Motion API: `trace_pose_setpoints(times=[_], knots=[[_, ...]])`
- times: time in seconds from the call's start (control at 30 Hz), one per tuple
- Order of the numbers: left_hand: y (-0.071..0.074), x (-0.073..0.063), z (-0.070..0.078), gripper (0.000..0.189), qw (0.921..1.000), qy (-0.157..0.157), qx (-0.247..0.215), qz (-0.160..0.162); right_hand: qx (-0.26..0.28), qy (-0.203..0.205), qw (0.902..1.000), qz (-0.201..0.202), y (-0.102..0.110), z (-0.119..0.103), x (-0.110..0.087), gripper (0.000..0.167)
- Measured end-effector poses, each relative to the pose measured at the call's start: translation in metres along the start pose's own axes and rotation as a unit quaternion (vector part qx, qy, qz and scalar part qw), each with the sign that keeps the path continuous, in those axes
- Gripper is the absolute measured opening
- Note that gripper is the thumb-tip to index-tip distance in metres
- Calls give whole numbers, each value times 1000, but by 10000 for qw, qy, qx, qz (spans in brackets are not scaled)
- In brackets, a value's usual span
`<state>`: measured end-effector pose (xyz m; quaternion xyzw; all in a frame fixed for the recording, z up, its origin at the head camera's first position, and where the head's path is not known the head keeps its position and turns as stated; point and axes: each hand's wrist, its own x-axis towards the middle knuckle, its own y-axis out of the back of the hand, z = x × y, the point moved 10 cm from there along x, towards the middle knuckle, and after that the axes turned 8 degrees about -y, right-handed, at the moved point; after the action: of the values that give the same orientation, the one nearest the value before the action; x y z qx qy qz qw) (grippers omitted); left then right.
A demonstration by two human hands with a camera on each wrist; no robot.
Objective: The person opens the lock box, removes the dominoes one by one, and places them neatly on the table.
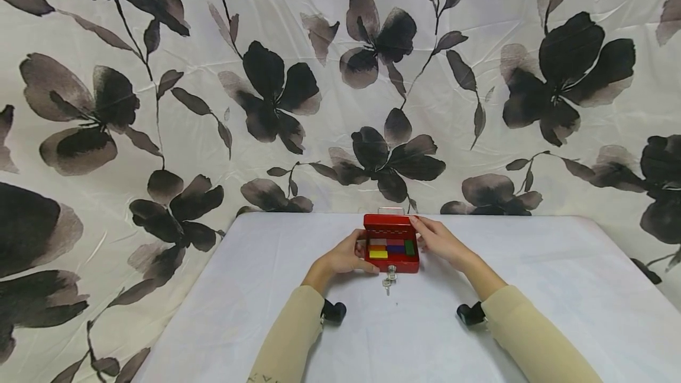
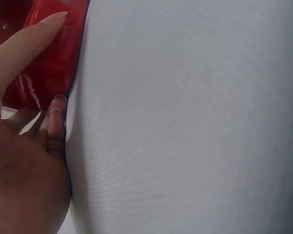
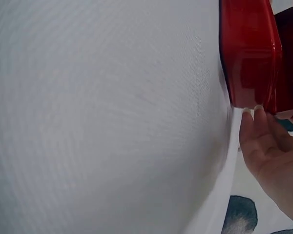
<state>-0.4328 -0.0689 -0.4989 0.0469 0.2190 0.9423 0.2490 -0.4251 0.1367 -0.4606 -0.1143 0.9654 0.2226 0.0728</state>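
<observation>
A small red metal cash box (image 1: pixel 405 268) stands on the table with its lid (image 1: pixel 387 223) raised at the back. Colored blocks lie inside, among them a yellow block (image 1: pixel 378 255), a blue block (image 1: pixel 395 249) and a green block (image 1: pixel 409 247). My left hand (image 1: pixel 342 255) grips the box's left side, thumb along the front wall and fingers at the side, as the left wrist view shows. On the other side, my right hand (image 1: pixel 440 241) holds the lid's right edge, with fingertips at the box's side wall in the right wrist view. Keys (image 1: pixel 387 285) hang from the front lock.
The table (image 1: pixel 255 324) has a white cover and reaches out on both sides of the box. Behind it hangs a pale cloth (image 1: pixel 330 105) with dark flowers. A wire handle (image 1: pixel 391 210) sticks up behind the lid, near the table's far edge.
</observation>
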Motion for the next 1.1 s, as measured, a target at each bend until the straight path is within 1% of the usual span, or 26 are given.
trace_pose_setpoints(times=[0.3, 0.53, 0.7, 0.93, 1.1], knots=[[1, 1, 0, 89, 10000, -27, 39, 1, -8, 70, 9998, -163, -3, -3, -1, 74], [0, 1, 1, 88, 10000, -61, 30, -33, -36, -97, 9999, -122, -4, -4, -1, 72], [0, 0, 2, 88, 10000, -55, 38, 6, 128, -313, 9994, 94, 1, -2, 2, 68], [0, 0, 0, 90, 9999, -33, 145, 41, 370, -566, 9965, 486, 7, 4, 9, 81], [1, 0, -1, 90, 9998, -17, 212, 55, 477, -672, 9951, 549, 9, 4, 11, 80]])
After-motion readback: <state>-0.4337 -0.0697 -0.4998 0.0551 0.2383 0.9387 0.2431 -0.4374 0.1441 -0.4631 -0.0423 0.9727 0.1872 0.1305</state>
